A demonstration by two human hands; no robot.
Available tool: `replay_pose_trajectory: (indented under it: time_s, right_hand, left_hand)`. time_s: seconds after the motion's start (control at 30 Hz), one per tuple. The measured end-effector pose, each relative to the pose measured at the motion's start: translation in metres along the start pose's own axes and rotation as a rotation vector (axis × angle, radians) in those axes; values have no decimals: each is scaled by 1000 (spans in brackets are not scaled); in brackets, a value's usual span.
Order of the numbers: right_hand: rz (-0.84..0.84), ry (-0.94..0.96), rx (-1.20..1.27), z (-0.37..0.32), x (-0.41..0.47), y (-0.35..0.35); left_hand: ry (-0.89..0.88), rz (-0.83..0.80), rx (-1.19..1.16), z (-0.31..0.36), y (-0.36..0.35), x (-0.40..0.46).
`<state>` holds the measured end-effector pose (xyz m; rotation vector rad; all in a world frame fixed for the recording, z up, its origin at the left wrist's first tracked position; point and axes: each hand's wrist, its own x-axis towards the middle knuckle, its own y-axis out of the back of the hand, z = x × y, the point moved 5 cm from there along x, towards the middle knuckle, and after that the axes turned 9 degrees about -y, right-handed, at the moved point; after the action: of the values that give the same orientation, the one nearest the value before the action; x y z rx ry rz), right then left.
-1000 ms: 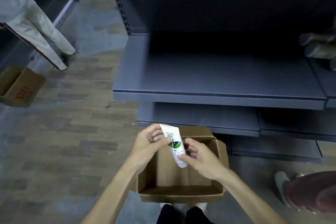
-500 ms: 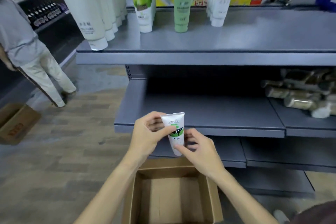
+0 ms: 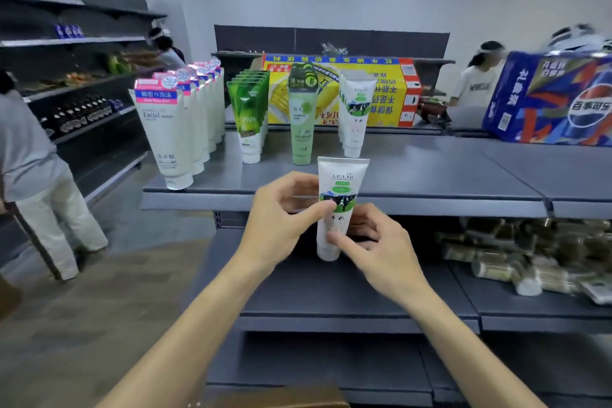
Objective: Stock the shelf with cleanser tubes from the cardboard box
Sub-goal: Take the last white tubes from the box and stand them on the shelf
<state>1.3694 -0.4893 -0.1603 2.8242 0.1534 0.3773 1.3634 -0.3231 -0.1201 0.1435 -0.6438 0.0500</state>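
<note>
In the head view, both hands hold one white cleanser tube upright, cap down, in front of the top shelf and just below its front edge. The left hand pinches the tube's middle, its thumb lying across the green cow print and its fingers curled behind. The right hand grips the lower part near the cap, thumb on the front, fingers wrapped behind. On the top shelf stand rows of other tubes, cap down: a row of white facial tubes with pink and blue tops at the left, a row of green tubes, a single pale green tube, and a short row of matching cow-print tubes directly behind the held one. A yellow carton lies behind them and a blue carton sits at the right. A strip of the cardboard box shows at the bottom edge, blurred. Wrapped packs lie on the middle shelf at the right.
</note>
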Motion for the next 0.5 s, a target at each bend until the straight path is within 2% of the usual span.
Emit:
replay_pose_trajectory:
  time_s: [0.23, 0.5]
  right_hand:
    - [45, 87, -41, -51, 52, 50]
    - [137, 8, -142, -35, 108, 71]
  left_hand:
    - [-110, 52, -43, 35, -22, 70]
    - [-60, 135, -9, 6, -53, 116]
